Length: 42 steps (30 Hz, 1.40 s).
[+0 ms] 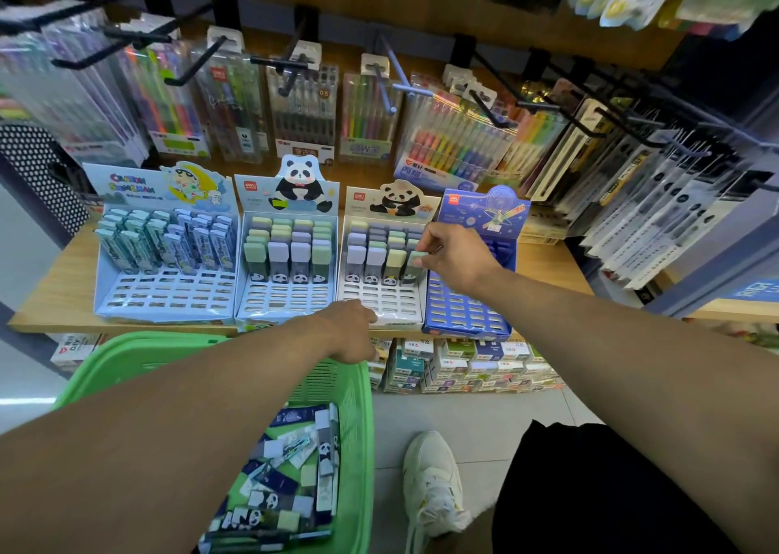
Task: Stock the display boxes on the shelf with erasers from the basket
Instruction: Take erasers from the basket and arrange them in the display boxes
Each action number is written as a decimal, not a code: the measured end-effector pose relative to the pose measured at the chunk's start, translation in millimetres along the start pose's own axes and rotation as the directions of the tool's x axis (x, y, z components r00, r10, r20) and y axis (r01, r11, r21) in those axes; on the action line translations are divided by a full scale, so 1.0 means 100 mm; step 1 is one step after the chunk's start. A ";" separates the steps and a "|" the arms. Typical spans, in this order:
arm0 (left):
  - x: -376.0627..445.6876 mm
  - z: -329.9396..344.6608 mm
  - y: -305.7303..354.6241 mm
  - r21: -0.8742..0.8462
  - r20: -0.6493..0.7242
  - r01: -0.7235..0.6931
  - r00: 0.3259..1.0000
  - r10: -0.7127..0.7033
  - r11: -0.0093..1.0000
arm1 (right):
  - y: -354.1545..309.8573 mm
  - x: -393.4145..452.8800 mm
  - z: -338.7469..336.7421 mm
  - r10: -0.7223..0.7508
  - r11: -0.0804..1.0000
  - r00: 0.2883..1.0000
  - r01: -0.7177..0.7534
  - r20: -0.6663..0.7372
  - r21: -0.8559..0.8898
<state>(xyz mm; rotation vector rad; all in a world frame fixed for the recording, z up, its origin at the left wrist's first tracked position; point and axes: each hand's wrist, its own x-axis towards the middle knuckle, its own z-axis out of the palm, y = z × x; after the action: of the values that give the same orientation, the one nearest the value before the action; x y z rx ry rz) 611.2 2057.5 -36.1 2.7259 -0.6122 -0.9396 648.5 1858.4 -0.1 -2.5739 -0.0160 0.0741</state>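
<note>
A pale green rectangular eraser (417, 258) is pinched between the thumb and fingertips of the right hand (453, 258), at the right end of the front row of the white cardboard display box with a lying panda header (381, 305). The eraser stands upright, touching the yellow eraser just to its left. The near slots of this box are unfilled.

The left hand (352, 330) is seen at the far rim of the green plastic basket (126, 359), its fingers curled downward near the front edge of the white box; whether anything is held cannot be told, as the fingertips are hidden.

Loose erasers in panda and dark blue sleeves (286, 482) are heaped in the near right part of the basket, partly covered by the left forearm.

On the light wooden shelf (50, 296), four boxes are set side by side: at far left a pale blue cartoon-printed box (164, 296) with its far rows filled; next a pale blue box with a sitting panda header (286, 300), likewise part filled; then the white box; at right a dark blue space-printed box (468, 313).

Packets of pens (303, 119) are hung on black hooks behind the boxes. Small boxed stock (472, 364) is stacked under the shelf. A white trainer (434, 482) is seen on the tiled floor.
</note>
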 end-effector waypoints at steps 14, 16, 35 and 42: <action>-0.03 0.00 -0.01 0.012 0.019 -0.020 1.000 0.019 1.000 | -0.04 0.08 0.03 0.035 0.971 0.999 -0.040 -0.023 -0.234; -0.02 0.00 -0.02 0.011 0.017 -0.023 1.000 0.023 1.000 | -0.04 0.10 0.02 0.049 0.971 0.999 -0.053 -0.023 -0.232; -0.75 0.31 -0.60 -0.111 -0.198 0.015 0.979 -0.036 0.994 | -0.73 -0.07 0.08 -0.097 0.813 0.995 0.071 -0.014 -0.578; -1.06 1.20 -1.36 0.033 0.107 0.208 0.972 -0.211 0.977 | -1.33 -0.40 0.91 -0.249 0.742 0.736 0.563 0.629 -0.364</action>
<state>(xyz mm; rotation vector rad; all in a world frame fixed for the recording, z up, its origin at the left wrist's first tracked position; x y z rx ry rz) 504.4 2220.1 -114.2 2.8140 -0.3577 -1.1442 603.9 2018.5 -2.9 -2.9206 -0.9848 0.7292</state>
